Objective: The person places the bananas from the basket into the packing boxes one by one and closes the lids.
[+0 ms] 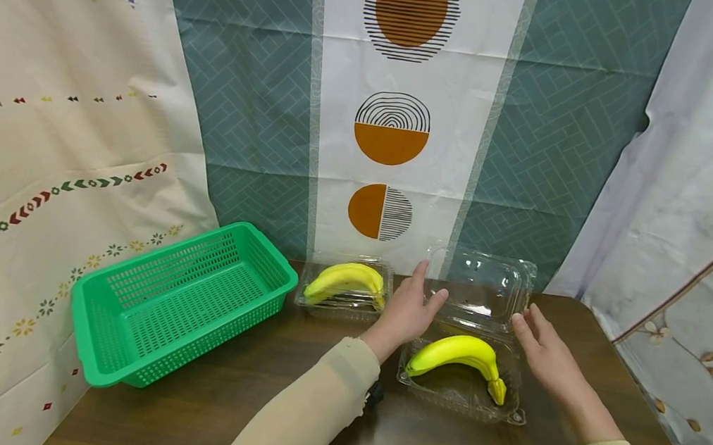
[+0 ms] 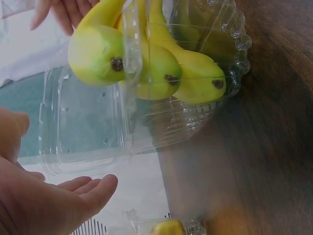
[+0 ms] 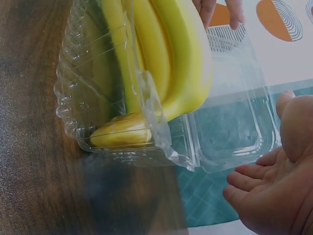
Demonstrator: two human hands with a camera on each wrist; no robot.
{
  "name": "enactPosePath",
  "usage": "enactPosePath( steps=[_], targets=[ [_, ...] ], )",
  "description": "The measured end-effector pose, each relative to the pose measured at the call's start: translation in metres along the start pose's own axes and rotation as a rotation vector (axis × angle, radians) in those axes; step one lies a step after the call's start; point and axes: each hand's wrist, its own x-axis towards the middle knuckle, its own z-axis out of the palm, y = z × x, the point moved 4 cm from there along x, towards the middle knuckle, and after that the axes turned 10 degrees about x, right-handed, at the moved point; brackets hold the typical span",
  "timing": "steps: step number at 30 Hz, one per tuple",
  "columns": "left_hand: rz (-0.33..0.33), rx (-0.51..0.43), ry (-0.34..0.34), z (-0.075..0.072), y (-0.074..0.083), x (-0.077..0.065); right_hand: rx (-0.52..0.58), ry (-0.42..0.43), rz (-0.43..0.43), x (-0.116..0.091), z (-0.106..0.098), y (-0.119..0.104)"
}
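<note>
A clear plastic clamshell box [image 1: 461, 403] stands on the right half of the table with its lid [image 1: 475, 279] raised at the back. Inside lies a bunch of yellow bananas [image 1: 456, 351], green at the tips [image 2: 161, 73], its stem [image 3: 122, 134] towards the right. At the lid's left edge is my left hand [image 1: 409, 308], fingers extended and thumb apart. My right hand [image 1: 548, 356] is by the lid's right edge, its fingers also fairly straight. Both wrist views show the lid between the two hands, with neither curled round it.
Left of centre, a second clear box [image 1: 323, 311] holding bananas [image 1: 348, 282] sits at the back, lid down. A green perforated basket [image 1: 182, 327] occupies the table's left side. Patterned cloth hangs [image 1: 264, 115] directly behind the table and along both sides.
</note>
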Motion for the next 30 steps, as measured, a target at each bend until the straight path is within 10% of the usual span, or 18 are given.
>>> enactPosePath(
  steps=[30],
  targets=[
    [0.053,-0.070,0.026,-0.023,0.001,-0.018,0.023,0.031,-0.060,-0.026,-0.007,-0.026]
  ],
)
